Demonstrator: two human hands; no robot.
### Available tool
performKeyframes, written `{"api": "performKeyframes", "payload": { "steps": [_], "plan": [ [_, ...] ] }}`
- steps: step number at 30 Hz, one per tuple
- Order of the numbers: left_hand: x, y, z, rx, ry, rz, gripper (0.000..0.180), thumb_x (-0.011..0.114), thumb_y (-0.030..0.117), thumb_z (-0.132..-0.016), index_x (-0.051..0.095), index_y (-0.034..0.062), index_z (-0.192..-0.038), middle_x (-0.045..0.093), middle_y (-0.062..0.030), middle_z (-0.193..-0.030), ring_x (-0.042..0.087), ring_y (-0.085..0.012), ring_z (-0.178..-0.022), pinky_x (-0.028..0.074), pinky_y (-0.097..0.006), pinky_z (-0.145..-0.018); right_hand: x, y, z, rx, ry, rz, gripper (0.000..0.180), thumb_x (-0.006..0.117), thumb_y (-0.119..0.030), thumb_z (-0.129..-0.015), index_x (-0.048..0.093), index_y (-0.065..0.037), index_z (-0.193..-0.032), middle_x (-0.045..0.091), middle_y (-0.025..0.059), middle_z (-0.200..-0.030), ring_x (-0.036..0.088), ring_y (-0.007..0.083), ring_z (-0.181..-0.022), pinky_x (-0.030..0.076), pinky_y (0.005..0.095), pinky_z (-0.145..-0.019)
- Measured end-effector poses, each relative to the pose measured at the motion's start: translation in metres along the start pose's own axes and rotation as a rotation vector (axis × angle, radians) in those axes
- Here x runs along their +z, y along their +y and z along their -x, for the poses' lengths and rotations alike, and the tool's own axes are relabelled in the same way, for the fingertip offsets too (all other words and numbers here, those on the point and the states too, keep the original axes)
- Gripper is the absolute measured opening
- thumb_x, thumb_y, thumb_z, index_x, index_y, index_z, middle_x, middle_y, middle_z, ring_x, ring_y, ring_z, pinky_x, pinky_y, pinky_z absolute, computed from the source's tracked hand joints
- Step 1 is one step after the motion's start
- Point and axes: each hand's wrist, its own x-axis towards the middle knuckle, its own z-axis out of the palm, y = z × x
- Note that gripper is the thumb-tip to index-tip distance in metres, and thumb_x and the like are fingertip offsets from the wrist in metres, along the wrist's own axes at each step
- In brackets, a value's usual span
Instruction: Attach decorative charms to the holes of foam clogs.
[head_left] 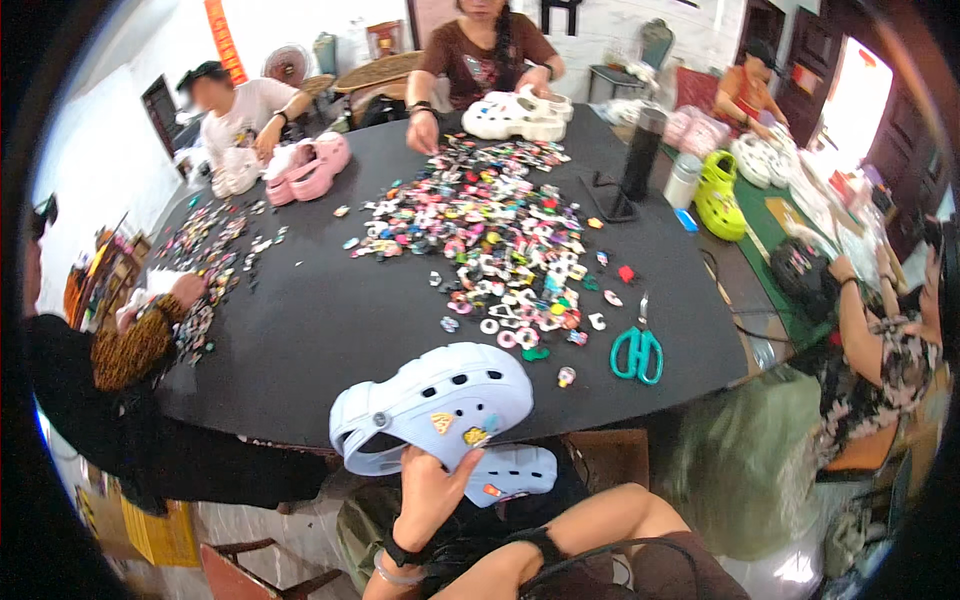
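Note:
My left hand [435,492] grips a light blue clog [475,385], its thumb along the clog's lower edge beside the toe. The clog is tilted on its side above the table's near edge. Its upper bears a pizza-slice charm, a yellow charm and a bluish one near the holes. A second light blue clog [525,468] with an orange-and-white charm lies just under it, close to my thumb; its support is hidden. My right forearm, with a black band, crosses low in front of me. Of my right hand [482,578] only a part shows at the lower edge, its fingers hidden.
A heap of small colourful shoe charms [500,240] covers the middle of the black table [310,310]. Teal-handled scissors [637,352] lie at the right, near a dark tumbler [642,155]. Several people sit around, handling white clogs [515,115], pink clogs [308,168] and charms.

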Motion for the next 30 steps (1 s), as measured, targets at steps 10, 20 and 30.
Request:
{"api": "performKeyframes", "payload": {
  "steps": [10, 20, 30],
  "plan": [
    [0.000, 0.005, 0.007, -0.003, -0.036, -0.035, 0.028, 0.074, 0.015, -0.073, 0.067, -0.0005, -0.096, 0.065, -0.0189, -0.095, 0.059, -0.0372, -0.090, 0.045, -0.043, -0.080, 0.021, 0.017, -0.012, -0.127, -0.296, 0.002, 0.047, 0.031, -0.031, -0.101, 0.041, -0.003, -0.137, 0.019, 0.0212, -0.150, 0.024, 0.0366, -0.134, 0.021, 0.0476, -0.106],
    [-0.002, 0.004, 0.008, -0.020, -0.054, -0.044, 0.029, 0.074, 0.013, -0.073, 0.066, -0.0025, -0.096, 0.065, -0.0190, -0.096, 0.061, -0.0362, -0.088, 0.047, -0.041, -0.079, 0.021, 0.007, -0.013, -0.197, -0.127, 0.045, 0.041, 0.039, -0.027, -0.100, 0.050, 0.001, -0.127, 0.040, 0.0207, -0.137, 0.035, 0.0370, -0.126, 0.027, 0.0469, -0.102],
    [0.000, 0.004, 0.004, -0.024, -0.031, 0.002, 0.028, 0.075, 0.016, -0.072, 0.067, -0.0031, -0.092, 0.066, -0.0195, -0.090, 0.061, -0.0376, -0.084, 0.045, -0.044, -0.078, 0.016, 0.007, -0.010, -0.190, -0.123, -0.046, 0.041, 0.040, -0.029, -0.100, 0.052, 0.000, -0.125, 0.037, 0.0213, -0.139, 0.034, 0.0379, -0.126, 0.027, 0.0470, -0.102]
  ]
}}
